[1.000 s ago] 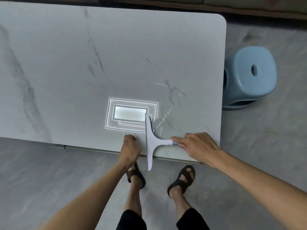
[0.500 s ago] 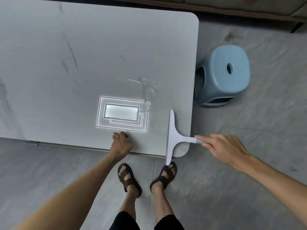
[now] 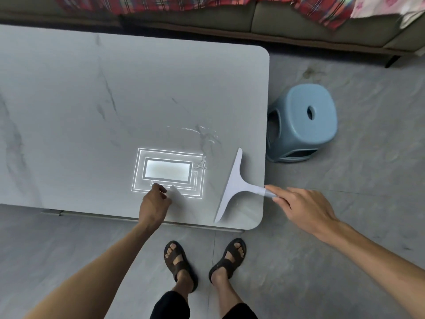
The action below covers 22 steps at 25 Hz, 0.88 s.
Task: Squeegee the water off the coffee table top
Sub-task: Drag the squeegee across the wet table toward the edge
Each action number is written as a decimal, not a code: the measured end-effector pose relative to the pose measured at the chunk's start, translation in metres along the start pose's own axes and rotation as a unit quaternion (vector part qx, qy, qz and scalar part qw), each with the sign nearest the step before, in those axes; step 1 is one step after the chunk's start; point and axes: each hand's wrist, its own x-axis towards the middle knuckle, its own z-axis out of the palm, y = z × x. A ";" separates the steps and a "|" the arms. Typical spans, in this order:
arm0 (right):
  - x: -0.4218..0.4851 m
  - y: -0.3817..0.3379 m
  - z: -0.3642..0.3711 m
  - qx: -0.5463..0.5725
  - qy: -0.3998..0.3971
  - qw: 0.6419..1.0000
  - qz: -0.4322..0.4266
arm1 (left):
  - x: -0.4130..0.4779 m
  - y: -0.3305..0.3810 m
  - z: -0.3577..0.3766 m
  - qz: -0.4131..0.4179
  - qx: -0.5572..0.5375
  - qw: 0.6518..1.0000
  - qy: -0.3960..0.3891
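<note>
- Two sandalled feet (image 3: 180,263) stood on the grey floor, just short of the table's near edge.
- Left hand (image 3: 154,204) rested on the coffee table top (image 3: 69,111) by that near edge. Fingers were curled under, with nothing visible in them.
- Right hand (image 3: 305,209) hung past the table's right edge, fingertips pinching the handle end of the white squeegee (image 3: 234,187).
- Squeegee lay over the near right corner of the top. Handle pointed right, off the edge. Couldn't tell whether the blade touched the surface.
- Blade's long axis ran near to far, far tip leaning slightly right, roughly parallel to the right edge.
- Water streaks (image 3: 202,132) sat left of and beyond the blade's far tip. More beaded beside the bright ceiling-light reflection (image 3: 167,170).
- Key relation: remaining water lay on the blade's left, away from the right hand, with the left hand nearer to it. Likely the blade needs to go back left past the streaks, then pull right to the edge.
- Blue plastic stool (image 3: 303,118) stood on the floor just beside the right edge.
- Sofa (image 3: 299,21) with a plaid cloth (image 3: 161,4) ran behind the far side.
</note>
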 end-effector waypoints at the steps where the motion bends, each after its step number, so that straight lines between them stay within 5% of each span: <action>1: 0.013 -0.004 -0.007 0.008 -0.007 0.999 0.031 | 0.003 0.002 -0.010 -0.004 -0.016 1.000 0.010; 5: 0.083 -0.027 -0.037 0.196 -0.018 0.967 0.161 | 0.024 0.013 -0.044 -0.002 -0.040 0.999 0.022; 8: 0.154 -0.049 -0.049 0.283 -0.021 0.943 0.176 | 0.059 0.025 -0.060 0.006 -0.036 0.999 0.029; 17: 0.421 -0.077 -0.084 0.177 0.071 0.958 0.214 | 0.205 0.064 -0.086 0.072 0.042 0.996 0.001; 22: 0.465 -0.067 -0.081 0.122 0.024 0.964 0.234 | 0.233 0.074 -0.071 0.025 0.131 0.990 -0.048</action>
